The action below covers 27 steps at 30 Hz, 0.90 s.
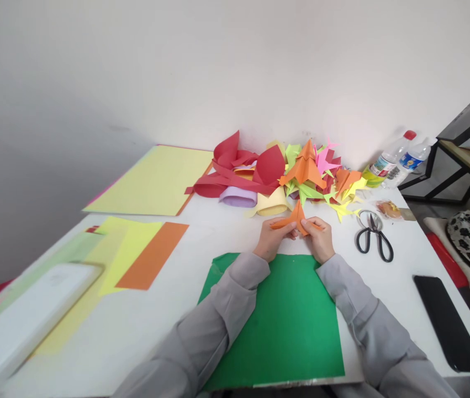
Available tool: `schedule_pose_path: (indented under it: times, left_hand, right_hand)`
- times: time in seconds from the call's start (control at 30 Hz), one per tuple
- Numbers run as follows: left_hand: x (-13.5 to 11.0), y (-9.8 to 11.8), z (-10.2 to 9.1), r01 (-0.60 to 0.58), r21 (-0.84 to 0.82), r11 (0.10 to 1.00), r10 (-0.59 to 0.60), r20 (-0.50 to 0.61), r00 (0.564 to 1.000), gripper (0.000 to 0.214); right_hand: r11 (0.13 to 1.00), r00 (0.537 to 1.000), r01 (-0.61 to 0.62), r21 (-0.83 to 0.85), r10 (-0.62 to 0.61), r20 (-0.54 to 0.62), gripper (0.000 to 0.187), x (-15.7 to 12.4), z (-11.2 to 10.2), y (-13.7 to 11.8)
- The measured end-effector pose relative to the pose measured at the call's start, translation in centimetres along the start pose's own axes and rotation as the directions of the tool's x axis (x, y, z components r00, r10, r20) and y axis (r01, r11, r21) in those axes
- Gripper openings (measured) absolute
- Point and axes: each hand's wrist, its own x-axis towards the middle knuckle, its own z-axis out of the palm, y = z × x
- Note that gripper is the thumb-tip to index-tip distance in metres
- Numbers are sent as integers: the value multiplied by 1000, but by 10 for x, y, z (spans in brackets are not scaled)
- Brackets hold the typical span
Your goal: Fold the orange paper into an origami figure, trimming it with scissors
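Observation:
An orange folded paper piece (pixel 295 219) is held just above the white table (pixel 201 243), beyond a green paper sheet (pixel 284 320). My left hand (pixel 271 239) pinches its left side with closed fingers. My right hand (pixel 320 236) pinches its right side, fingers closed too. Both forearms in grey sleeves lie over the green sheet. Behind the hands, by the wall, sits a pile of folded and scrap coloured papers (pixel 284 177).
Black scissors (pixel 373 239) lie right of my hands, and a black phone (pixel 449 321) near the right edge. Two plastic bottles (pixel 400 157) lie at the back right. Yellow sheets (pixel 156 179) and an orange sheet (pixel 154 254) cover the left side, with a white object (pixel 23 318) in front.

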Motion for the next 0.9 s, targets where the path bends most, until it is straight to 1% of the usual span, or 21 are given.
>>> schedule_pose_path:
  times: [0.13, 0.23, 0.43, 0.73, 0.9]
  left_hand:
    - [0, 1, 0, 14, -49, 999, -14, 8, 1000, 21]
    - [0, 1, 0, -1, -62, 998, 1, -1, 1000, 21]
    - [2, -3, -1, -53, -17, 998, 51, -94, 994, 26]
    - [4, -2, -5, -55, -2, 999, 54, -68, 996, 25]
    - [2, 0, -2, -78, 33, 996, 81, -105, 991, 30]
  right_hand:
    - [1000, 1000, 7, -1, -7, 18, 27, 0, 0, 0]
    - [1000, 1000, 9, -12, -9, 29, 27, -1, 1, -3]
    - [998, 1000, 11, -63, -10, 24, 26, -2, 1, -5]
    - [997, 999, 9, -77, -6, 34, 27, -3, 3, -8]
    - [996, 1000, 2, -85, 0, 26, 28, -2, 2, -8]
